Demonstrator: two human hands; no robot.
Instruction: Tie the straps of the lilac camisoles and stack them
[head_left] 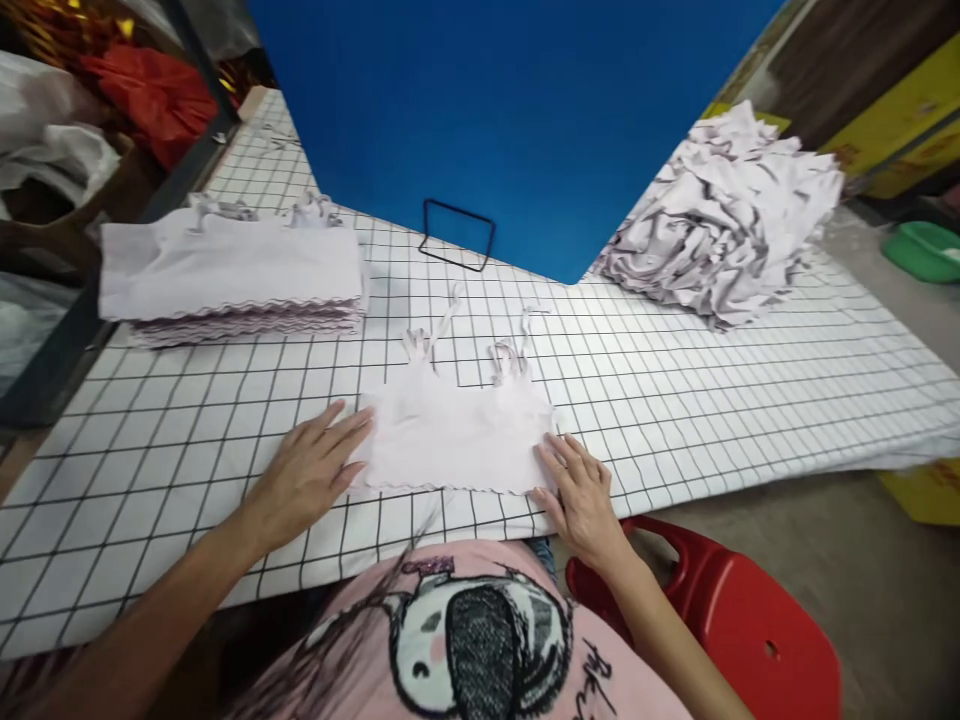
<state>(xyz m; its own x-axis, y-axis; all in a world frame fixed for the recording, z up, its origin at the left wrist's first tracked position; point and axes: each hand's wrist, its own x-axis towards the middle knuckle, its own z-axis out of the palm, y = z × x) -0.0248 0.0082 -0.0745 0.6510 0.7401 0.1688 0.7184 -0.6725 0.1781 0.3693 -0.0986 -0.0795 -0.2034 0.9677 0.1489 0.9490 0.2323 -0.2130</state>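
A white strappy crop top (457, 440) lies flat in front of me, its straps pointing away and its wavy hem towards me. My left hand (311, 475) rests beside its left edge, fingers stretched out with the tips touching the fabric. At the opposite edge, my right hand (577, 490) lies with spread fingers, fingertips on the cloth. Neither hand grips anything. To the left sits a neat stack of similar white tops (232, 270), straps at the far side.
A checked cloth (247, 420) covers the table. A big blue panel (510, 120) stands at the back, with a black outline frame (456, 235) near its lower edge. A loose heap of white garments (727, 220) lies back right. A red plastic stool (757, 630) stands at lower right.
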